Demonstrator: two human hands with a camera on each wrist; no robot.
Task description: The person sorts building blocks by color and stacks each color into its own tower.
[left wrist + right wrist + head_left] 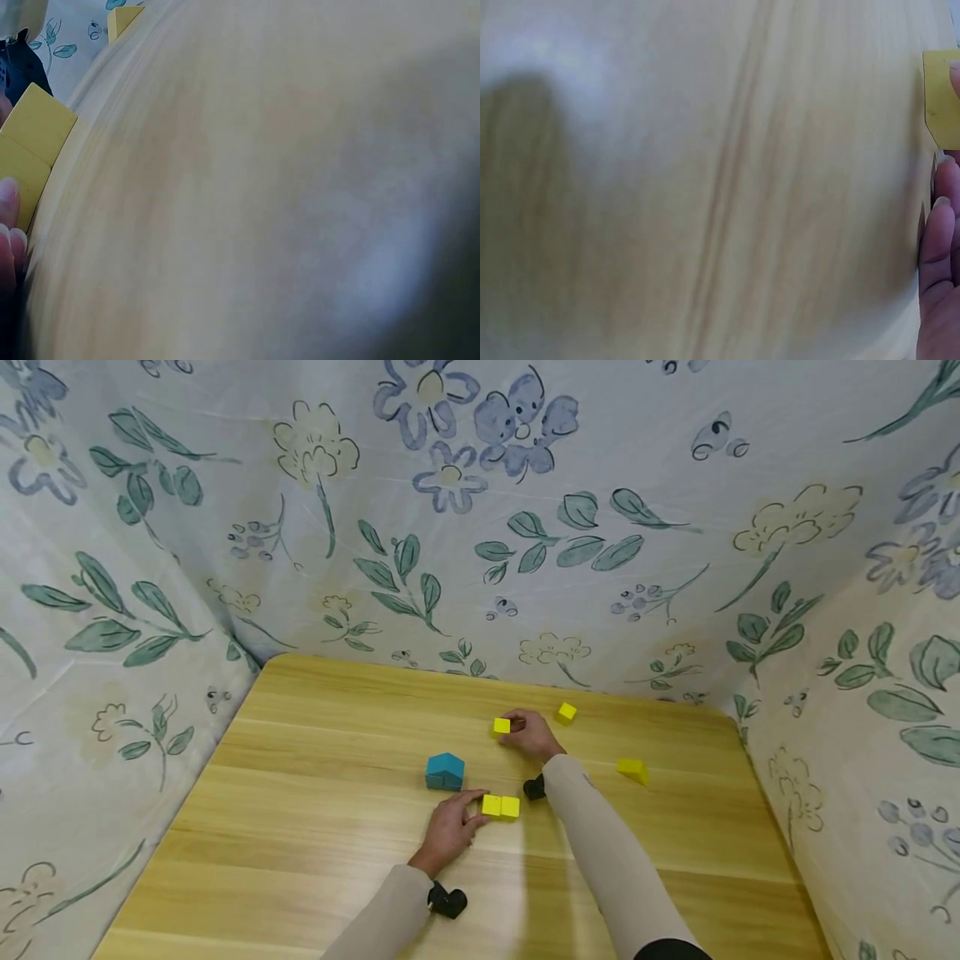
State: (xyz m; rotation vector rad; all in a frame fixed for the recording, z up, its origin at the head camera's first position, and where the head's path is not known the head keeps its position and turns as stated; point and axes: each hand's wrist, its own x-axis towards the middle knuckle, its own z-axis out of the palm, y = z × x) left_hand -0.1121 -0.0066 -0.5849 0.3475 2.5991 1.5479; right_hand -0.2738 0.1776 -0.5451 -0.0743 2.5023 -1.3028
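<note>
Two yellow cubes [500,807] stand side by side on the wooden table. My left hand [448,831] grips the left one, its index finger by the back corner and its thumb near the front. In the left wrist view fingertips [7,193] lie against the yellow cubes [37,120]. Farther back, my right hand [531,737] pinches another yellow cube [502,727] from its right side. Only an edge of that cube [941,97] shows in the right wrist view, with curled fingers [939,232] below it.
Blue blocks [446,772] form a small house shape left of the cubes. One loose yellow cube [566,713] lies behind my right hand, and a yellow triangular block [633,770] lies to the right. Floral cloth [525,593] surrounds the table [315,860] at the back and sides.
</note>
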